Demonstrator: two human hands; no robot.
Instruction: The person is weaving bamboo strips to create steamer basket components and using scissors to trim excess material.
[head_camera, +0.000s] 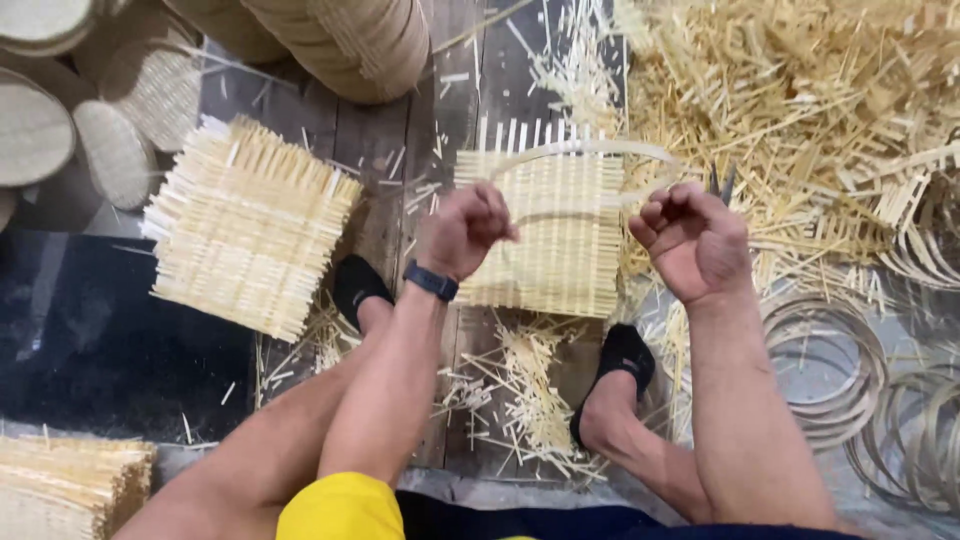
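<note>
A thin, pale bamboo strip (590, 150) was held bent into a loop between the two hands, above a square woven bamboo mat (545, 235) that lay on the wooden floor (370, 135). The long axis of the strip ran roughly left to right across the view, arching upward in the middle, with its ends brought down toward the fists. The mat beneath was set with its slats running crosswise and its loose ends pointing away from the person, toward the top of the view.

The left hand (465, 230) was closed into a fist, the fingers curled tightly, one end of the strip pinched at the fingertips. A dark band (431, 281) was worn on that wrist. The right hand (695, 240) was likewise closed, knuckles turned upward, the other end of the strip gripped in it. A pair of dark metal tips (722, 182) was seen projecting just beyond this fist; whether they were held by it could not be told.

A second woven mat (245, 225) lay tilted to the left, well apart from the first. Round woven discs (35, 130) were stacked at the upper left, a large heap of bamboo offcuts (800, 90) lay at the upper right, and coiled bamboo hoops (830, 370) rested near the right forearm. Two feet in black socks (620, 360) were planted among scattered splinters
</note>
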